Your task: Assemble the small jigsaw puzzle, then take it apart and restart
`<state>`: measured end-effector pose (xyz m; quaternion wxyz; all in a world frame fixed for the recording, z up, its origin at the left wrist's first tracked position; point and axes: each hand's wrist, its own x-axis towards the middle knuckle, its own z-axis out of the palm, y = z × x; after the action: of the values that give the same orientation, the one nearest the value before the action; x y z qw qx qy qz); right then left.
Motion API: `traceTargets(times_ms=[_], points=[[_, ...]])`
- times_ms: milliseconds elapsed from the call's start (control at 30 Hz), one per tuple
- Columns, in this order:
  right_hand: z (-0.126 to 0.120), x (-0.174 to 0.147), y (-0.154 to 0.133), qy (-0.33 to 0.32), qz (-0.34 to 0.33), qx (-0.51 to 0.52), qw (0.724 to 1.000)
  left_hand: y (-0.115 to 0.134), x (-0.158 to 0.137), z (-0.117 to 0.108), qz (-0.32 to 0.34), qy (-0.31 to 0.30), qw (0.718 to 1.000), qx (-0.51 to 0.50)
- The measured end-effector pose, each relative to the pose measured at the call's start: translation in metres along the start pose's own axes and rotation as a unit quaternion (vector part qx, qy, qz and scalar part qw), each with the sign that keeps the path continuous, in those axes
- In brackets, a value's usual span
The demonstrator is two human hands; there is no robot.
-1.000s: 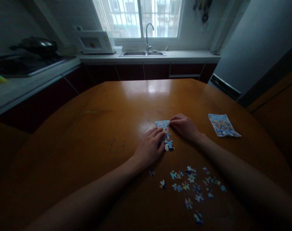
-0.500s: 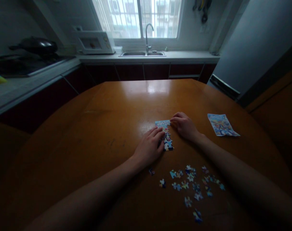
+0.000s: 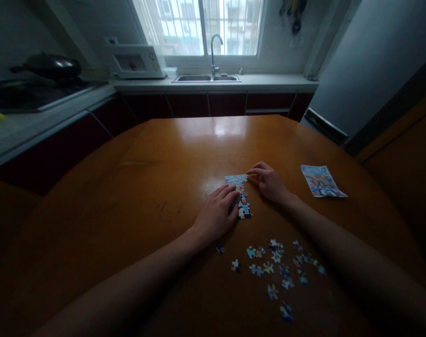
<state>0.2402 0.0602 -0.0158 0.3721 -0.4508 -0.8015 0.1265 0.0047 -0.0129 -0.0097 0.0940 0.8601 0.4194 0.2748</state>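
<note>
A partly joined jigsaw puzzle (image 3: 244, 206) lies on the brown wooden table, its right edge uneven with tabs and gaps. My left hand (image 3: 217, 210) rests over the puzzle's left side, fingers stretched out and lying on it, hiding part of the picture. At the puzzle's top right corner, my right hand (image 3: 266, 181) has its fingers bent, with thumb and index finger together on a small puzzle piece (image 3: 246, 178) at the edge. Nearer to me, several loose puzzle pieces (image 3: 276, 255) are scattered between my forearms. One loose piece (image 3: 219, 249) sits close to my left wrist.
To the right lies a creased picture sheet (image 3: 321, 181). The wooden table (image 3: 178, 154) stretches to a counter with a sink (image 3: 194, 78), a faucet (image 3: 213, 56) and a white microwave (image 3: 135, 62). A dark wok (image 3: 51, 66) stands on the stove at left.
The view has shifted very slightly. My right index finger is a little straighter at the puzzle's corner; my left hand stays in place on the puzzle.
</note>
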Motion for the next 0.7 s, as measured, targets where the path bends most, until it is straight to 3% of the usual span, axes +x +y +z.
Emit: traceTargets(times_ms=[233,467,700], points=[[0.0030,-0.0017,-0.0013,-0.046,-0.017,-0.052,0.997,0.0002,-0.0003,0.0001,0.000,-0.002,1.000,0.005],[0.0018,-0.0009,0.0005,0.006,0.017,-0.006,1.000,-0.0003,-0.0001,0.0013,0.003,0.007,1.000,0.003],[0.0008,-0.0022,-0.0031,-0.046,-0.014,-0.063,0.997,0.0027,0.0011,-0.0014,-0.006,-0.009,1.000,0.009]])
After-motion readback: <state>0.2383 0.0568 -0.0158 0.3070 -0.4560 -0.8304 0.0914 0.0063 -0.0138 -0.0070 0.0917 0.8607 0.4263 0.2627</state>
